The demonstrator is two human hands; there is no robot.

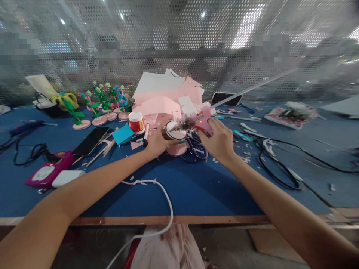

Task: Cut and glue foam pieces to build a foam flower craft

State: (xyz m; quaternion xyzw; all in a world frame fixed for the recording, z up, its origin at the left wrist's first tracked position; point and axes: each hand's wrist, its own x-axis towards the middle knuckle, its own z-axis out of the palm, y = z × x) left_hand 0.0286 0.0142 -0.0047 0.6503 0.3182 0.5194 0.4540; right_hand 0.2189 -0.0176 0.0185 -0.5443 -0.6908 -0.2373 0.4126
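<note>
My left hand (157,142) is closed around the side of a round piece with a white face and dark rim (177,135); whether it is a flat disc or a cup is hard to tell. In my right hand (221,141) is a pink hot glue gun (206,118), its nozzle pointing left over the white face. A long clear glue stick (252,88) juts from the gun's back. Below the round piece lies a pink disc (177,149), with blue-handled scissors (198,151) beside it.
A red-and-white jar (136,123), blue paper (123,134) and a phone (91,141) lie left. Several small paper plants (99,118) stand behind them. Pink and white sheets (159,91) pile up at the back. A black cable (276,175) loops right; a white cable (168,198) crosses the front edge.
</note>
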